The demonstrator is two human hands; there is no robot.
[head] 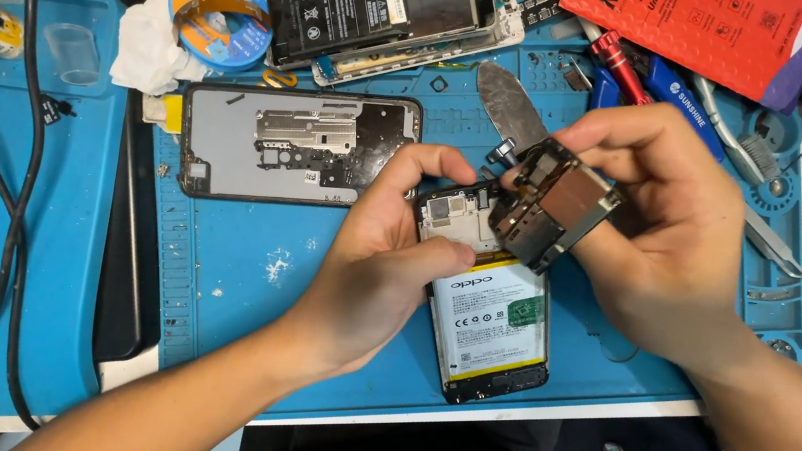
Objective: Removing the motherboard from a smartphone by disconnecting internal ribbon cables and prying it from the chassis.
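Two bare hands meet over an opened phone (pixel 490 331) that lies back-up on the blue work mat (pixel 243 288), its white battery showing. The left hand (pixel 388 254) presses thumb and fingers against the phone's upper left edge, gripping it there. The right hand (pixel 663 225) pinches a dark metal board assembly (pixel 554 205), tilted and lifted just above the phone's top end. Behind the hands lies a flat metal pry blade (pixel 508 102). To the left rests a separate phone frame (pixel 299 145), well apart from the hands; farther back sit a roll of tape (pixel 221 16) and another stripped phone (pixel 386 2).
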